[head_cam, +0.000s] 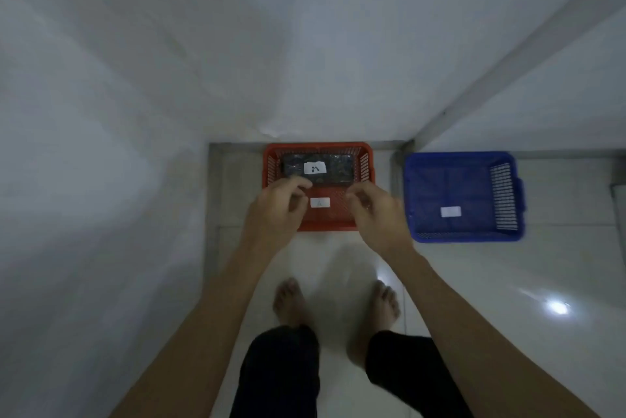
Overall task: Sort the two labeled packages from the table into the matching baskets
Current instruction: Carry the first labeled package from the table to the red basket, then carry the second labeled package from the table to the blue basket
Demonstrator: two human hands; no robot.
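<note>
A red basket (367, 163) stands on the floor against the wall, with a white label (319, 202) on its near side. Inside it lies a dark package (338, 168) bearing a white label marked A (315, 168). My left hand (277, 206) hovers over the basket's near left part, fingers curled and apart, holding nothing. Over the near right part hangs my right hand (376, 209), also loosely curled and holding nothing. A blue basket (464, 196) with a white label stands to the right, with nothing in it.
White walls meet at a corner behind the baskets. The floor is glossy pale tile with light glare at the right. My bare feet (337, 299) and dark trouser legs are directly below the red basket.
</note>
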